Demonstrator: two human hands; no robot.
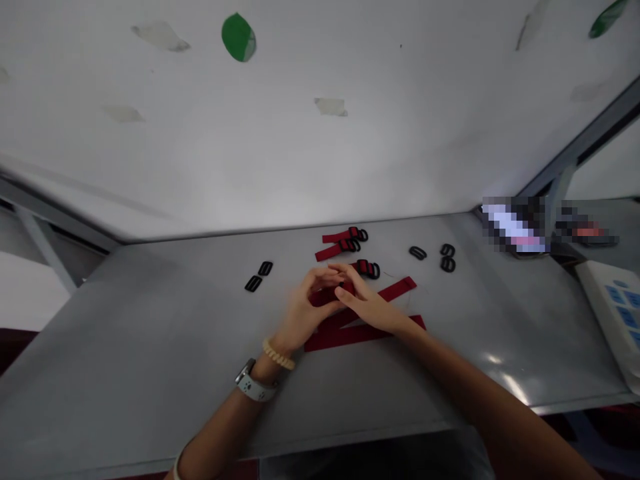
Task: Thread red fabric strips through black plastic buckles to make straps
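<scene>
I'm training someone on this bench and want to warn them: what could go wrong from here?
The fingers of the left hand and right hand hide much of the red webbing between them, so a twist might go unnoticed.

The right wrist crosses over a loose red strap, which could get dragged.

A strap's black buckle lies just beyond the fingertips and might be knocked.
</scene>
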